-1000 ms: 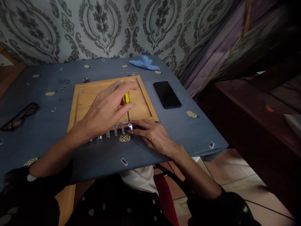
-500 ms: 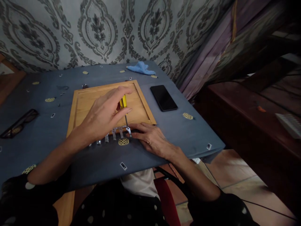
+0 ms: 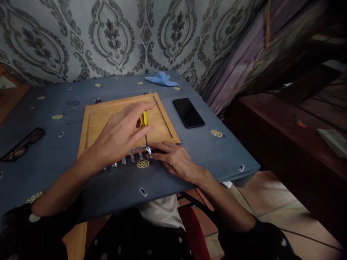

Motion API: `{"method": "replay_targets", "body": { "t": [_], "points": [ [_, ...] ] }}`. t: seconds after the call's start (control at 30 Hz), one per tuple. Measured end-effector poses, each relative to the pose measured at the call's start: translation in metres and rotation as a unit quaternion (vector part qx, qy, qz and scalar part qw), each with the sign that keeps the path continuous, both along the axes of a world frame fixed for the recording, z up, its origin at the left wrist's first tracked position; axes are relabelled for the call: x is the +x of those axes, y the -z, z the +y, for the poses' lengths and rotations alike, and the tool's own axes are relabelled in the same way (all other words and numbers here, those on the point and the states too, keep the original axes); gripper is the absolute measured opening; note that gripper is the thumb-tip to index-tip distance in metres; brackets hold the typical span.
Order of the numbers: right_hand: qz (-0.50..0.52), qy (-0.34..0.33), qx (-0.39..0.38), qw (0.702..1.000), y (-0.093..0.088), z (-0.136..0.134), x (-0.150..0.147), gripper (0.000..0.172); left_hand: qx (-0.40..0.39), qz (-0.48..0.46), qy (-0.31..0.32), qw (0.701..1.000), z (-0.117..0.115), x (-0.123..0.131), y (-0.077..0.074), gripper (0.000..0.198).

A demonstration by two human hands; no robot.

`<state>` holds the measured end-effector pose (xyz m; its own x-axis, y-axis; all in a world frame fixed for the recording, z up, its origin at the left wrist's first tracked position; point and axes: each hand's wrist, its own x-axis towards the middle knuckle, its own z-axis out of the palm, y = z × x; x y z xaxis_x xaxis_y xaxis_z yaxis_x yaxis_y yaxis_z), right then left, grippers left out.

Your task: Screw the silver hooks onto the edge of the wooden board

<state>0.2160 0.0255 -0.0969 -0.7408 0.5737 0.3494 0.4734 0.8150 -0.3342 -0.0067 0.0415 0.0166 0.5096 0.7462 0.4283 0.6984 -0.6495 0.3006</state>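
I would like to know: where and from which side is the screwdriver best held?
Probably hold the screwdriver by its yellow handle, from the left and above, as the left hand does. It stands nearly upright with its thicker handle on top; the thin shaft points down to a metal clip, where the right hand's fingers are.

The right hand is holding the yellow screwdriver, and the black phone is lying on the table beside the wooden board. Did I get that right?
Not quite: the head view shows the left hand holding the yellow screwdriver. The rest is right: the black phone is lying on the table beside the wooden board.
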Motion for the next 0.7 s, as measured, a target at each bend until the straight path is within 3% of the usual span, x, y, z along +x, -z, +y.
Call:
{"method": "replay_targets", "body": {
  "t": [0.3, 0.7],
  "points": [
    [0.009, -0.001, -0.007, 1.000, -0.0010, -0.0008, 0.0002, 0.044, -0.029, -0.011, -0.001, 1.000, 0.0005, -0.0034, -0.0016, 0.038],
    [0.013, -0.004, -0.012, 1.000, 0.0005, -0.0006, 0.0010, 0.043, -0.007, 0.002, -0.005, 1.000, -0.0011, 0.0000, 0.0000, 0.036]
  ]
}}
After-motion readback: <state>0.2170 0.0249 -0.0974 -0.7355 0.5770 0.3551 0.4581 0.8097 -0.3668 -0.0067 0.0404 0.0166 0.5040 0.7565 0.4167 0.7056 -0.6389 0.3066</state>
